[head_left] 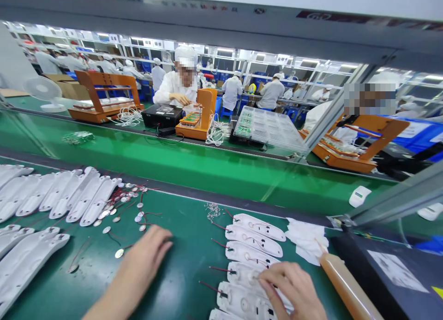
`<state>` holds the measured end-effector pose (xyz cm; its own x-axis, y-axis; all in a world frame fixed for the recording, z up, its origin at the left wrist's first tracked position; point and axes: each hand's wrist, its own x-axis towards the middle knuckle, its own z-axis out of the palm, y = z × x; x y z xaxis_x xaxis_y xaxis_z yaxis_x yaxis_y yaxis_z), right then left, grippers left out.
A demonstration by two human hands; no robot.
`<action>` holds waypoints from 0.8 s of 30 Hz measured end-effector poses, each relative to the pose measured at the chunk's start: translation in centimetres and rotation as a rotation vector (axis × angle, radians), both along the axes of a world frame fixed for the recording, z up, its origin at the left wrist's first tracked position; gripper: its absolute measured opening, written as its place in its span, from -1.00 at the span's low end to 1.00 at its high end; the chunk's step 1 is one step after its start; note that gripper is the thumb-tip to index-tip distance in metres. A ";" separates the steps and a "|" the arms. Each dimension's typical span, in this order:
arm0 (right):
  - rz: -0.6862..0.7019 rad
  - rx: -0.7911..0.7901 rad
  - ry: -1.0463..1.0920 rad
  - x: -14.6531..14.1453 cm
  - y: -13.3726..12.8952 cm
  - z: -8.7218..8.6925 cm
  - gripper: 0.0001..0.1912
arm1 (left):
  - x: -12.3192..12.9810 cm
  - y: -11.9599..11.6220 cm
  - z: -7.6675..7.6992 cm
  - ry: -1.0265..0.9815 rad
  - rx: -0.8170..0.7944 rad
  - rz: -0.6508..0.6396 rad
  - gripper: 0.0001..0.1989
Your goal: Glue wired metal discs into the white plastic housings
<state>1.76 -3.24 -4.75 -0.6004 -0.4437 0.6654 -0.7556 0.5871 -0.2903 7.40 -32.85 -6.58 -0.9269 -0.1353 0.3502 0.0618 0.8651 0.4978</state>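
My left hand [147, 260] hovers over the green mat, fingers slightly bent with a gap at the thumb, and I see nothing in it. Close to it lie loose round metal discs with thin red wires, one such disc [119, 253] just left of the wrist. My right hand [292, 287] has its fingertips pinched together down on a white plastic shell [237, 271]; what is between them is hidden. That shell belongs to a column of similar shells, each with a red wire sticking out left. Another shell [254, 251] above it shows a disc and wire inside.
White shells [38, 255] crowd the left side. Tiny parts [213, 211] lie in a heap at the back. A white tissue [306, 239], a tan cylindrical bottle [346, 283] and a black box [387, 269] stand right. Beyond a green panel, co-workers sit by orange fixtures [194, 126].
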 end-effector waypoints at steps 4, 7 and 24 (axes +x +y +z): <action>-0.186 0.178 0.008 -1.3 2.2 0.2 -0.78 | -0.9 -5.3 -1.5 -0.107 -0.215 0.215 -0.64; -0.202 0.249 -0.084 -0.9 1.7 0.3 -0.75 | -1.0 -5.9 -1.9 -0.183 -0.184 0.190 -0.65; -0.170 0.272 -0.150 -0.1 1.1 -0.9 -0.85 | -1.2 -6.1 -2.5 -0.263 -0.063 0.227 -0.69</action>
<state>1.67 -2.16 -5.69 -0.7629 -0.4780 0.4354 -0.6014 0.7718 -0.2065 6.24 -38.93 -9.07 -0.9352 -0.3338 0.1182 -0.2586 0.8718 0.4160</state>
